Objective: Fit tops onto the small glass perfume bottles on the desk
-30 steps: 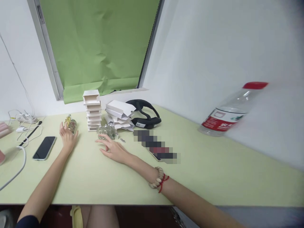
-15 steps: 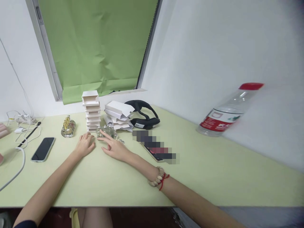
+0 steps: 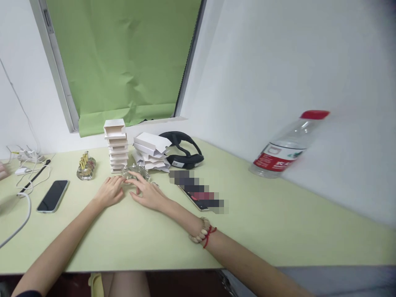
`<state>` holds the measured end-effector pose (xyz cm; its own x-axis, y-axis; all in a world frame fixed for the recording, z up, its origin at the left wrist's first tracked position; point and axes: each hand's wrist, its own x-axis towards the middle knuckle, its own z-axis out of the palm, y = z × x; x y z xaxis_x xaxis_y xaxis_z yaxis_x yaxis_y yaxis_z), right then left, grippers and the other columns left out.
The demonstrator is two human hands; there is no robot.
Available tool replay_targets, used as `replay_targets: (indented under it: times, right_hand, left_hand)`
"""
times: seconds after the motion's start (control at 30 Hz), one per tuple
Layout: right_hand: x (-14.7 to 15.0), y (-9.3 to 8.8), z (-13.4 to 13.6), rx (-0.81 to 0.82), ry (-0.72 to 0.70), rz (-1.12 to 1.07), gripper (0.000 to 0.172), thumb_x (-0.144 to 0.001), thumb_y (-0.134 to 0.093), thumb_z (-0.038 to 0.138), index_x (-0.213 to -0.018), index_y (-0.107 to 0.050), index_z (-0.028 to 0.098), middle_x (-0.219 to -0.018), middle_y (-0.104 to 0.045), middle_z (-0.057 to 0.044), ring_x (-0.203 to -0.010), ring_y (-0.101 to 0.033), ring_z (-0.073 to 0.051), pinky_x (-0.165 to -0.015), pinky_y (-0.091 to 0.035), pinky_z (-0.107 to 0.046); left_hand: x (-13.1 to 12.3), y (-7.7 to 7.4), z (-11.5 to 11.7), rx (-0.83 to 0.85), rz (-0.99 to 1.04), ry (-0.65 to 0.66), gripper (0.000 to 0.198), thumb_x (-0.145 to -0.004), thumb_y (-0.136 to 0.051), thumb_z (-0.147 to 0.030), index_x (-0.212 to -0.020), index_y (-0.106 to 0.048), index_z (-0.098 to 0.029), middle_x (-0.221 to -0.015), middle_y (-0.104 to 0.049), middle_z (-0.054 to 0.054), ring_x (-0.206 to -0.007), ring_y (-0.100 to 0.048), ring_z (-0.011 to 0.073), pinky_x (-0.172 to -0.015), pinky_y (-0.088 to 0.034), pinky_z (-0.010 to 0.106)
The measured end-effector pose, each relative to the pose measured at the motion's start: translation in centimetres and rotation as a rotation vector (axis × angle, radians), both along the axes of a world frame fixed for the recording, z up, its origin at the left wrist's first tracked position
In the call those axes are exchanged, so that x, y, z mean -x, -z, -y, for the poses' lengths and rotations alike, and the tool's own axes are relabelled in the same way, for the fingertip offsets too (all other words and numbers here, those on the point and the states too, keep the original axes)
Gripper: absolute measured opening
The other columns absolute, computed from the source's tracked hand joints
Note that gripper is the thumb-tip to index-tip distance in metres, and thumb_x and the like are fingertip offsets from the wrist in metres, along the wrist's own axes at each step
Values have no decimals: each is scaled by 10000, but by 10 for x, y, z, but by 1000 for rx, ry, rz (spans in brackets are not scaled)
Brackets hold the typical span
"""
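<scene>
Both my hands rest on the pale green desk (image 3: 130,235) just in front of a small cluster of clear glass bottles (image 3: 135,170). My left hand (image 3: 109,191) lies flat, its fingers together and pointing right, with the tips at the near edge of the cluster. My right hand (image 3: 149,193) is spread out, its index finger stretched up to the same bottles. Neither hand holds anything that I can see. A bead bracelet and red string (image 3: 202,234) circle my right wrist.
Behind the bottles stand a stack of small white boxes (image 3: 115,145) and a pile of folded white cartons (image 3: 151,149), with a black headband (image 3: 183,149) beside them. Gold-capped bottles (image 3: 86,167), a phone (image 3: 53,196) and cables (image 3: 27,163) lie left. A water bottle (image 3: 286,147) leans right.
My left hand left the gold-capped bottles and slid right across the desk to the clear glass cluster. My right hand stayed put, its index finger edging toward the bottles.
</scene>
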<state>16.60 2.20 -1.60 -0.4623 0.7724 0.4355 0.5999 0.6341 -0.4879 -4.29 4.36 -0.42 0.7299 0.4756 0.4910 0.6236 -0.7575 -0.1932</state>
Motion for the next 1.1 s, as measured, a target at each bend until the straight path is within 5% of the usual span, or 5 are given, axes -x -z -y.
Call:
replay_targets:
  times: [0.3,0.47,0.7,0.87,1.1]
  right_hand:
    - [0,-1,1,38,-7,-118,398,-830,-492,250,-1226,-532,242,-1455,-296,-45,-560,-525,-29,-687,-477,-287]
    - [2,6,-3,0,-76,-342,327,-822,-475,259,-1125,-580,193,-1367,-421,-51,-493,-461,-9,-660,-479,-250]
    - [3,3,0,179,1,-224,442,-802,-504,239,-1234,-527,151,-571,-509,41,-513,-478,-92,-624,-410,-236]
    - [3,6,0,129,-68,-294,297,-797,-480,264,-1061,-565,157,-1008,-612,-15,-473,-467,-39,-599,-410,-237]
    - [3,7,-1,86,-40,-309,333,-800,-477,305,-1085,-540,146,-949,-618,-22,-478,-463,-54,-585,-407,-240]
  left_hand:
    - [0,5,-1,353,39,-355,338,-854,-402,-279,-1129,-500,-108,-1177,-462,106,-1095,-444,202,-950,-314,365]
    - [-3,5,0,426,-72,-518,657,-930,-332,-391,-1480,-214,-50,-1480,-175,135,-1341,-199,256,-1102,-169,384]
    - [-1,5,-2,322,-89,-273,499,-905,-303,-277,-1319,-483,-63,-1451,-269,142,-1340,-250,254,-1072,-258,392]
    - [2,4,-2,283,46,-152,408,-862,-337,-243,-1150,-581,-87,-1325,-404,150,-1185,-433,236,-988,-370,373]
    - [0,-4,5,189,81,12,314,-822,-413,-283,-934,-674,-149,-1052,-512,108,-858,-529,156,-792,-448,296]
